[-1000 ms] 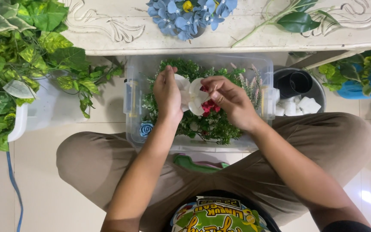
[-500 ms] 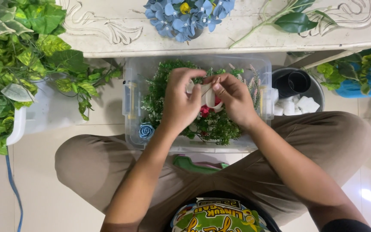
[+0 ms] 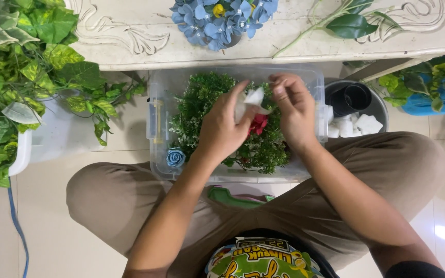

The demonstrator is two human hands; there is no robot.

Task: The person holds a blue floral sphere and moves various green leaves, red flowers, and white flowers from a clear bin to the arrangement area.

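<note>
My left hand [image 3: 223, 128] holds a white artificial flower [image 3: 252, 101] with a red flower [image 3: 257, 124] below it, over a clear plastic bin [image 3: 156, 123] full of green artificial foliage [image 3: 202, 98]. My right hand [image 3: 293, 108] pinches at the white flower's upper right edge, fingers closed on it. A small blue rose [image 3: 175, 157] lies in the bin's near left corner. I sit cross-legged on the floor with the bin in front of my knees.
A carved cream table [image 3: 130, 36] carries a blue flower bunch [image 3: 220, 18] and a leafy stem [image 3: 351, 20]. Leafy green vines [image 3: 16, 67] fill a white container at the left. A round bucket [image 3: 372, 110] with white blocks and a black cup sits at the right.
Both hands have shifted slightly toward the far side of the bin, with the white flower still held between them. My left fingers have closed around its stem.
</note>
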